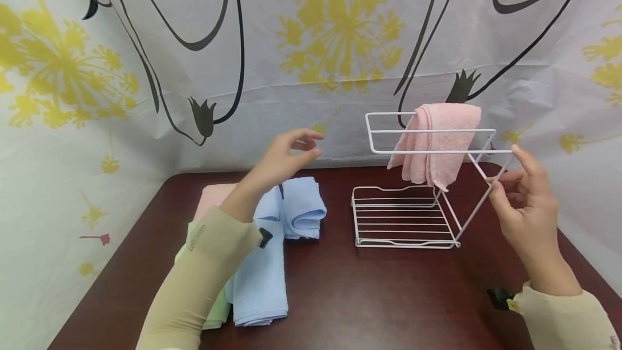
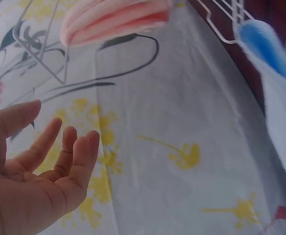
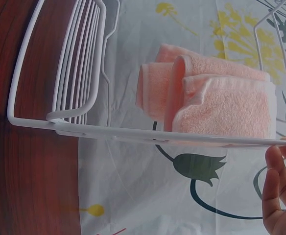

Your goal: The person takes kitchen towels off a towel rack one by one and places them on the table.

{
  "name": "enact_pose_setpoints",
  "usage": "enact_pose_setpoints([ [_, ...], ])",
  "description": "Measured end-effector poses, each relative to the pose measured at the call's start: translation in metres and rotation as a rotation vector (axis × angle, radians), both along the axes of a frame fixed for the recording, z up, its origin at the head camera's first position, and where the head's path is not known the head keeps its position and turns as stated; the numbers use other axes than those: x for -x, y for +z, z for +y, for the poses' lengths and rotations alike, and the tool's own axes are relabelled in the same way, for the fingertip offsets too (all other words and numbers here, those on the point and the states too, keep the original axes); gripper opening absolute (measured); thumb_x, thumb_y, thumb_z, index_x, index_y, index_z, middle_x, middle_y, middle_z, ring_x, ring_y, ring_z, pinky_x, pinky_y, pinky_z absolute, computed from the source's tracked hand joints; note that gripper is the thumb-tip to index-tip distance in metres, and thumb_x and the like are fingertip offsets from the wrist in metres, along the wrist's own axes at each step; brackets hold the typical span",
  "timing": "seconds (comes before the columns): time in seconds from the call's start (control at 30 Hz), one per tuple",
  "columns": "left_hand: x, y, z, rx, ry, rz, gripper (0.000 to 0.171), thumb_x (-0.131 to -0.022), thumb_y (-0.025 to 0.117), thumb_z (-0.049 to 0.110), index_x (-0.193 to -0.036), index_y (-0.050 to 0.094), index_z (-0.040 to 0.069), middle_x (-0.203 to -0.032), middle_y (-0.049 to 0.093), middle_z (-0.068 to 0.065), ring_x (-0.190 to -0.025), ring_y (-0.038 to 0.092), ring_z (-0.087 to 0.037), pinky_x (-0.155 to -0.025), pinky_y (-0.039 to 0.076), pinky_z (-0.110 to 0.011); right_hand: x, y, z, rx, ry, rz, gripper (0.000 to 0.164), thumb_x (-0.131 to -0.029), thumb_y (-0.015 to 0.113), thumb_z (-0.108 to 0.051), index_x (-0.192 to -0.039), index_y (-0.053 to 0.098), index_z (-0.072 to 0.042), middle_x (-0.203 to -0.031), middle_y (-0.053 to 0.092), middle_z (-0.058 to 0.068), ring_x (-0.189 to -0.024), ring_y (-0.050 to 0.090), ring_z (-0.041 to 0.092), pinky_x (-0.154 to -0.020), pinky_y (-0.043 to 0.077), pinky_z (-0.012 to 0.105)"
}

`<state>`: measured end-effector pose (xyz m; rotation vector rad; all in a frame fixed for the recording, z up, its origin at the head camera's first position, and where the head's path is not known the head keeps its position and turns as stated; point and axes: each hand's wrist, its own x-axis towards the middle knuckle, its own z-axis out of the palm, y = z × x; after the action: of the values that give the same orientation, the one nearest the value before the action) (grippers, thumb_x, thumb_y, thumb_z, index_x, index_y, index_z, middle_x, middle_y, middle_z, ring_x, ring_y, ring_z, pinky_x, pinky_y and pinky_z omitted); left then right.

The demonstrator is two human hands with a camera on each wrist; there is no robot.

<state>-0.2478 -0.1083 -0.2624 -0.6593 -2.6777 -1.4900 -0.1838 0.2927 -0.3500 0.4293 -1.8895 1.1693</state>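
A white wire rack (image 1: pixel 403 244) stands on the table's right half, with a slatted base below and an open frame above. Over the bars of its upper frame hangs a folded pink towel (image 1: pixel 444 134), seen close up in the right wrist view as a pink towel (image 3: pixel 226 107). My right hand (image 1: pixel 529 204) pinches the rack's right side wire between thumb and fingers, index finger at the top corner. To the left of the rack, my left hand (image 1: pixel 291 153) is raised in the air with loosely bent fingers and holds nothing; its bare palm (image 2: pixel 40 196) shows in the left wrist view.
Left of the rack lie a rolled or folded blue towel (image 1: pixel 303 209) and a longer folded blue towel (image 1: pixel 259 290). A green towel (image 1: pixel 217 312) and a pink one (image 1: pixel 214 199) are partly hidden by my left arm. A patterned curtain (image 1: pixel 301 96) hangs behind the dark table (image 1: pixel 340 296).
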Motion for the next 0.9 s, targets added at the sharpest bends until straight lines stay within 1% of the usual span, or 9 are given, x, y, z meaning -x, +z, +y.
enact_pose_setpoints([
  [0.2, 0.004, 0.015, 0.019, 0.002, -0.049, 0.077, 0.034, -0.097, 0.065, 0.020, -0.130, 0.063, 0.013, -0.123, 0.063, -0.009, -0.120, 0.059, -0.023, -0.095, 0.053, -0.040, 0.001, -0.001, -0.001, 0.009, -0.002, -0.006, 0.061, -0.083, 0.054, 0.019, -0.141, 0.041, 0.007, -0.091, 0.059, -0.026, -0.077, 0.061, -0.017, -0.066, 0.043, -0.001],
  [0.37, 0.008, 0.023, 0.038, 0.018, -0.091, 0.154, 0.031, -0.097, 0.065, 0.018, -0.127, 0.064, 0.011, -0.118, 0.065, -0.008, -0.114, 0.063, -0.022, -0.092, 0.053, -0.036, 0.000, -0.001, -0.001, 0.009, 0.002, -0.010, 0.060, -0.085, 0.054, 0.016, -0.142, 0.041, 0.005, -0.092, 0.059, -0.025, -0.078, 0.061, -0.016, -0.066, 0.043, 0.000],
  [0.5, 0.007, 0.030, 0.055, 0.039, -0.124, 0.230, 0.030, -0.097, 0.065, 0.017, -0.127, 0.065, 0.010, -0.121, 0.065, -0.007, -0.114, 0.062, -0.020, -0.093, 0.053, -0.032, -0.002, 0.000, -0.001, 0.001, 0.006, -0.005, 0.058, -0.087, 0.054, 0.012, -0.143, 0.042, 0.004, -0.092, 0.058, -0.023, -0.078, 0.061, -0.016, -0.066, 0.043, 0.000],
  [0.6, 0.007, 0.037, 0.068, 0.062, -0.137, 0.281, 0.030, -0.097, 0.065, 0.017, -0.127, 0.065, 0.011, -0.123, 0.065, -0.005, -0.115, 0.061, -0.019, -0.094, 0.052, -0.028, -0.002, 0.000, -0.001, -0.003, 0.002, -0.006, 0.058, -0.087, 0.054, 0.012, -0.143, 0.041, 0.004, -0.092, 0.058, -0.024, -0.078, 0.061, -0.016, -0.066, 0.043, 0.000],
  [0.67, 0.009, 0.042, 0.076, 0.079, -0.146, 0.311, 0.030, -0.097, 0.065, 0.017, -0.126, 0.064, 0.011, -0.122, 0.065, -0.004, -0.115, 0.061, -0.019, -0.094, 0.051, -0.026, -0.002, 0.001, -0.001, -0.007, 0.001, -0.006, 0.058, -0.087, 0.054, 0.012, -0.143, 0.041, 0.004, -0.092, 0.058, -0.024, -0.078, 0.061, -0.016, -0.066, 0.043, -0.001],
  [0.73, 0.012, 0.045, 0.083, 0.102, -0.154, 0.342, 0.030, -0.097, 0.065, 0.018, -0.127, 0.064, 0.012, -0.120, 0.065, -0.003, -0.115, 0.060, -0.018, -0.095, 0.048, -0.024, -0.002, 0.001, -0.001, -0.010, 0.001, -0.004, 0.058, -0.087, 0.054, 0.011, -0.143, 0.041, 0.004, -0.092, 0.058, -0.024, -0.079, 0.061, -0.016, -0.067, 0.043, -0.001],
  [0.8, 0.017, 0.048, 0.090, 0.111, -0.168, 0.351, 0.031, -0.097, 0.065, 0.019, -0.128, 0.063, 0.013, -0.120, 0.065, -0.002, -0.115, 0.059, -0.017, -0.097, 0.046, -0.022, -0.002, 0.001, -0.001, -0.013, 0.003, -0.001, 0.058, -0.087, 0.054, 0.011, -0.144, 0.041, 0.004, -0.092, 0.058, -0.024, -0.079, 0.061, -0.016, -0.067, 0.044, -0.001],
  [0.9, 0.025, 0.050, 0.101, 0.120, -0.199, 0.371, 0.033, -0.096, 0.066, 0.018, -0.128, 0.063, 0.012, -0.120, 0.064, -0.002, -0.115, 0.059, -0.015, -0.100, 0.045, -0.022, -0.001, 0.001, -0.001, -0.008, 0.010, 0.005, 0.058, -0.087, 0.054, 0.012, -0.143, 0.041, 0.005, -0.092, 0.058, -0.024, -0.079, 0.062, -0.016, -0.067, 0.044, 0.000],
])
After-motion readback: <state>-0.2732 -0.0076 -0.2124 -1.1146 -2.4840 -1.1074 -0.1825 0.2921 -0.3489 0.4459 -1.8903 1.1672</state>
